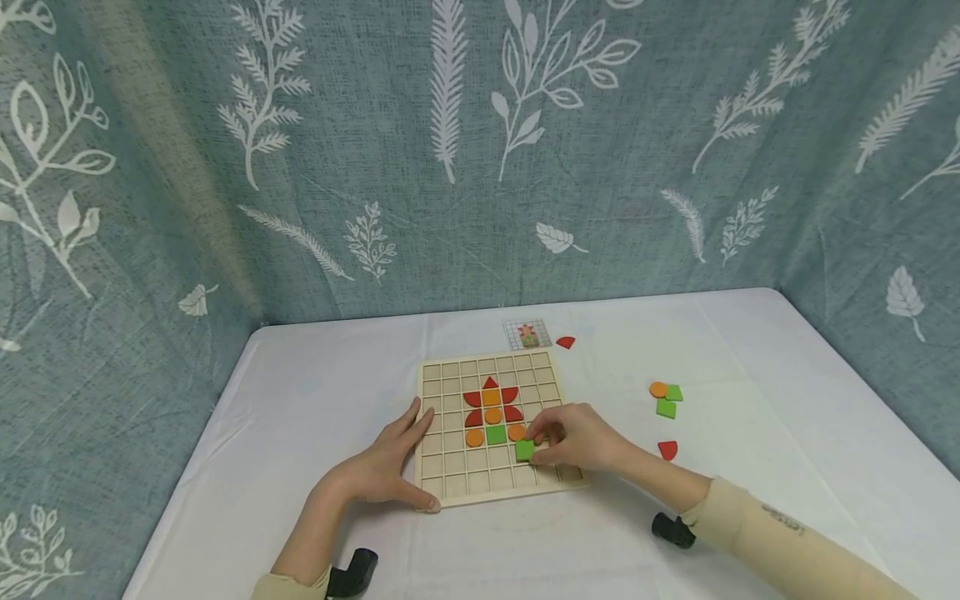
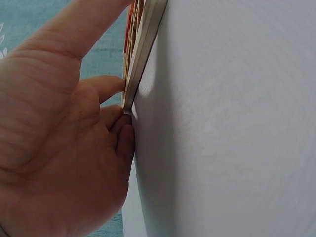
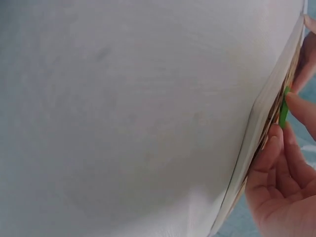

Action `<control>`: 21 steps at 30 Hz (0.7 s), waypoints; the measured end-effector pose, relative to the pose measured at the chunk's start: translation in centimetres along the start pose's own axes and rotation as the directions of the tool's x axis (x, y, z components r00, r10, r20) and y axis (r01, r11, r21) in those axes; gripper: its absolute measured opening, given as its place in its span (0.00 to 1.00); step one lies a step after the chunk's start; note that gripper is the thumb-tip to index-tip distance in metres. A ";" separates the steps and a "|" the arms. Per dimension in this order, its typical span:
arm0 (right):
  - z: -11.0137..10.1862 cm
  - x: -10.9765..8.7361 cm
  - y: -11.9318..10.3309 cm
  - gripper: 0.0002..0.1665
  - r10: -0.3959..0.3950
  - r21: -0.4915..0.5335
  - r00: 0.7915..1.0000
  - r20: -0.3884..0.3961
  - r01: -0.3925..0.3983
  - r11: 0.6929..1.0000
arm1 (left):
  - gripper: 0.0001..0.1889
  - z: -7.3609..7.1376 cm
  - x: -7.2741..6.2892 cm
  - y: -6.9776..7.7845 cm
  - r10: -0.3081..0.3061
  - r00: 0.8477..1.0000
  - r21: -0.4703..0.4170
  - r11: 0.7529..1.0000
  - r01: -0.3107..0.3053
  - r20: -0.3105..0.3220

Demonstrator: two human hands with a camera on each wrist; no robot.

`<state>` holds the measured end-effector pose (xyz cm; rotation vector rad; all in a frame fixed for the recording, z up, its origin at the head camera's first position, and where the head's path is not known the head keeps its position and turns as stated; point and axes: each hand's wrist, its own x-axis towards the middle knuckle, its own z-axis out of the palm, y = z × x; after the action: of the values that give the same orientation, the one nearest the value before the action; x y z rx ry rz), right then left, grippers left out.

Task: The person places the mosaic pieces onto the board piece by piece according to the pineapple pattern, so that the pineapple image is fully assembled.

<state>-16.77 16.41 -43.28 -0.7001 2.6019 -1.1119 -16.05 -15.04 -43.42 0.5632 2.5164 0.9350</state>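
Note:
A wooden grid board (image 1: 450,483) lies on the table, with red, orange and green pieces set in its middle cells. My right hand (image 1: 576,437) is over the board's right part and pinches a green square tile (image 1: 524,451) just below an orange disc (image 1: 517,432). In the right wrist view the green tile (image 3: 284,109) stands tilted at the board's surface between thumb and fingers. My left hand (image 1: 382,467) rests against the board's left side, fingers spread, thumb at the near left corner. The left wrist view shows these fingers touching the board's edge (image 2: 143,54).
A pattern card (image 1: 528,334) lies behind the board, beside a red quarter-circle piece (image 1: 566,342). To the right are an orange disc (image 1: 658,389), two green squares (image 1: 666,408) and another red piece (image 1: 667,450). A patterned curtain (image 1: 465,233) hangs behind the table.

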 end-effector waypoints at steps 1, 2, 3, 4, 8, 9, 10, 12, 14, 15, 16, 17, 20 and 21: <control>0.0 0.0 0.0 0.12 -0.010 -0.004 1.000 -0.001 0.010 1.000 | 0.66 0.0 0.0 0.0 0.000 1.000 0.001 1.000 0.000 0.000; 0.1 0.0 0.0 0.12 -0.017 -0.008 1.000 0.000 0.017 1.000 | 0.66 0.0 0.0 0.0 0.001 1.000 0.001 1.000 -0.001 0.000; 0.1 0.0 0.0 0.12 -0.025 -0.012 1.000 -0.001 0.025 1.000 | 0.65 0.0 0.0 0.0 0.000 1.000 -0.002 1.000 0.000 0.001; 0.2 0.0 0.0 0.12 -0.032 -0.016 0.999 -0.002 0.032 0.999 | 0.65 0.0 0.0 0.0 0.001 1.000 -0.003 1.000 -0.001 0.001; 0.3 -0.1 -0.1 0.11 -0.047 -0.024 0.999 -0.005 0.047 0.999 | 0.66 0.0 0.0 0.1 0.000 1.000 -0.006 1.000 0.000 0.002; 0.4 -0.1 -0.1 0.11 -0.048 -0.024 0.999 -0.007 0.047 0.999 | 0.66 0.0 0.0 0.1 0.000 1.000 -0.007 1.000 0.000 0.002; 0.4 -0.1 -0.1 0.11 -0.046 -0.025 0.999 -0.008 0.045 0.999 | 0.66 0.0 0.0 0.1 0.000 1.000 -0.007 1.000 0.000 0.003; 0.3 -0.1 -0.2 0.10 -0.046 -0.026 0.999 -0.010 0.046 0.999 | 0.66 -0.1 0.0 0.1 0.000 1.000 -0.008 1.000 0.000 0.001; 0.3 -0.2 -0.3 0.09 -0.043 -0.023 0.999 -0.011 0.043 0.999 | 0.66 -0.1 -0.1 0.2 0.000 1.000 -0.009 1.000 0.000 0.000; 0.2 -0.2 -0.3 0.09 -0.042 -0.017 0.999 -0.013 0.042 0.999 | 0.66 -0.1 -0.1 0.2 0.001 1.000 -0.011 1.000 -0.001 0.000; 0.1 -0.3 -0.4 0.09 -0.037 -0.011 0.999 -0.014 0.037 0.999 | 0.66 -0.1 -0.1 0.2 0.002 1.000 -0.011 1.000 -0.002 -0.001; 0.1 -0.3 -0.3 0.08 -0.032 -0.003 0.999 -0.014 0.031 0.999 | 0.66 -0.1 -0.1 0.2 0.003 1.000 -0.012 1.000 -0.003 -0.002; -0.2 -0.5 -0.3 0.08 0.010 0.027 1.000 -0.023 -0.009 1.000 | 0.66 -0.1 -0.1 0.2 0.002 1.000 -0.011 1.000 -0.002 -0.001; -0.3 -0.5 -0.2 0.08 0.025 0.039 0.999 -0.029 -0.024 0.999 | 0.66 -0.1 -0.1 0.2 0.001 1.000 -0.010 1.000 -0.001 -0.001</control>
<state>-16.38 16.77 -42.93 -0.6471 2.5985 -1.1706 -15.95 -15.03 -43.16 0.5610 2.5108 0.9481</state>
